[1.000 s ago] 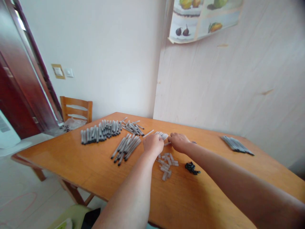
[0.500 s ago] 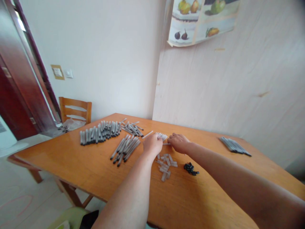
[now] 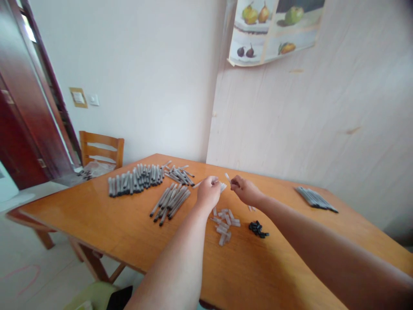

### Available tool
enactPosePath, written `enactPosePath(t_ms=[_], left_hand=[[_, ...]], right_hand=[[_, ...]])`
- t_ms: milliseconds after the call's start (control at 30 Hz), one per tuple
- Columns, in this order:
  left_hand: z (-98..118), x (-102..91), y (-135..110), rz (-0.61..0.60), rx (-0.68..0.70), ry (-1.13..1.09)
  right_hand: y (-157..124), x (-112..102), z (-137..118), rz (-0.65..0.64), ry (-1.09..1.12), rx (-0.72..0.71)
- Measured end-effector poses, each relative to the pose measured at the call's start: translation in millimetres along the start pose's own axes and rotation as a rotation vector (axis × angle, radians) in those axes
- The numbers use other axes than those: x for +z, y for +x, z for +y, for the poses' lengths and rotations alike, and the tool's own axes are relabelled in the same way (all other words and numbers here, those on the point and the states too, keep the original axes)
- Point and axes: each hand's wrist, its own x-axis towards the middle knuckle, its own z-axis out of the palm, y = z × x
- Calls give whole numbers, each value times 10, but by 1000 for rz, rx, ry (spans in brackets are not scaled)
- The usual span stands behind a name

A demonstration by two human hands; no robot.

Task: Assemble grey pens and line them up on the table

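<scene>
My left hand [image 3: 209, 192] is raised a little above the wooden table [image 3: 97, 215], its fingers closed on a thin pale tube [image 3: 197, 184] that points left. My right hand [image 3: 244, 189] is close beside it, pinching a small clear cap [image 3: 227, 176] at its fingertips. Under the hands lie several clear caps [image 3: 225, 223] and a small heap of black plugs [image 3: 257, 228]. A loose bunch of grey pens [image 3: 170, 200] lies to the left of my left hand.
A long row of grey capped pens [image 3: 135, 178] runs along the far left of the table. Another bunch of pens [image 3: 314, 198] lies at the far right near the wall. A wooden chair [image 3: 102, 148] stands behind the table's left corner.
Both hands have lifted off the table top and come up slightly. The right hand now holds a clear cap up near the tube in the left hand.
</scene>
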Motion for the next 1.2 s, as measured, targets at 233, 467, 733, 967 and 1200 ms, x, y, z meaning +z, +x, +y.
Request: enactPosePath(t_ms=[233, 467, 733, 967, 1200], left_hand=[[38, 80, -78, -173, 107, -368], [121, 53, -63, -75, -63, -504], [220, -8, -68, 0, -125, -590], [183, -34, -63, 23, -88, -574], [114, 3, -34, 40, -73, -527]], right_hand=[[-122, 13, -238, 31, 368, -106], [-218, -173, -155, 93, 476, -18], [-461, -451, 412, 297, 402, 388], [-677, -330, 661, 201, 158, 510], [-800, -349, 959, 75, 52, 596]])
